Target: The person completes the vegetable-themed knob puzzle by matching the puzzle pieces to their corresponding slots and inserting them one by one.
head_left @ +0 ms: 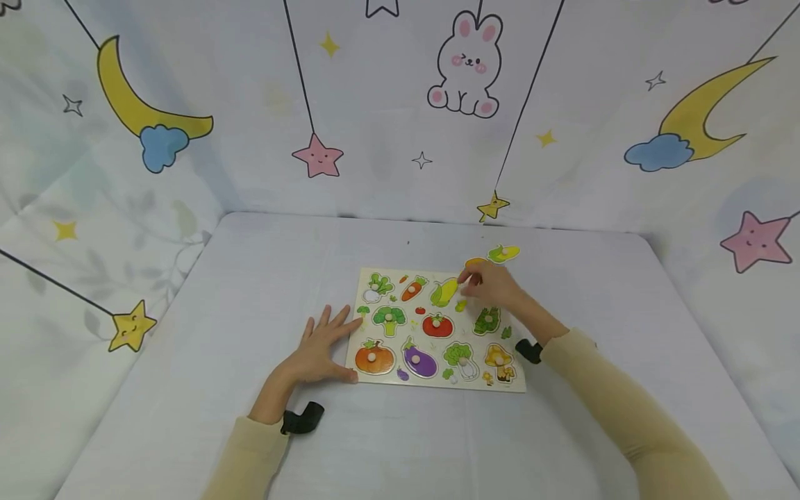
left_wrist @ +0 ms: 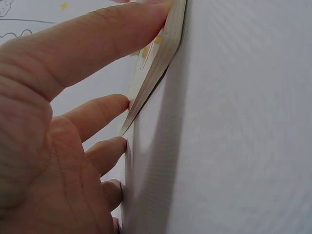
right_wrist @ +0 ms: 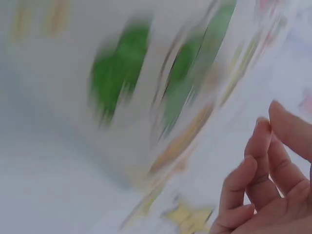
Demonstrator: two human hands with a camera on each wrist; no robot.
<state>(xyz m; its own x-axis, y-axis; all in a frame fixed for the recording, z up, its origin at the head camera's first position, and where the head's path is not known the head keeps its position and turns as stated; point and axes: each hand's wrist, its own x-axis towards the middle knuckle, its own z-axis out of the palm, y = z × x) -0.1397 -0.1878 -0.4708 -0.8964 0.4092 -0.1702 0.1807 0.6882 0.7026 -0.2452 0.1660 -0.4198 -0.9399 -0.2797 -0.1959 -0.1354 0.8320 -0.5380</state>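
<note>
A wooden vegetable puzzle board [head_left: 400,380] lies flat on the table. My left hand [head_left: 319,353] spreads its fingers along the board's left side, with the thumb [left_wrist: 122,29] touching the edge near the front corner. Over the upper right of the board hovers my right hand [head_left: 496,286], beside the corn picture [head_left: 444,292]. Its thumb and fingers are loosely bent, and no piece shows between them in the right wrist view. A loose corn piece [head_left: 503,253] lies beyond the board; next to it, an orange-yellow piece [head_left: 476,262] is partly hidden by that hand.
Knobbed pieces such as the tomato [head_left: 437,326], eggplant [head_left: 420,362] and pumpkin [head_left: 374,359] sit on the board. A white cloth covers the table [head_left: 400,444]. Printed fabric walls [head_left: 387,90] rise at the back and sides. The right wrist view is blurred.
</note>
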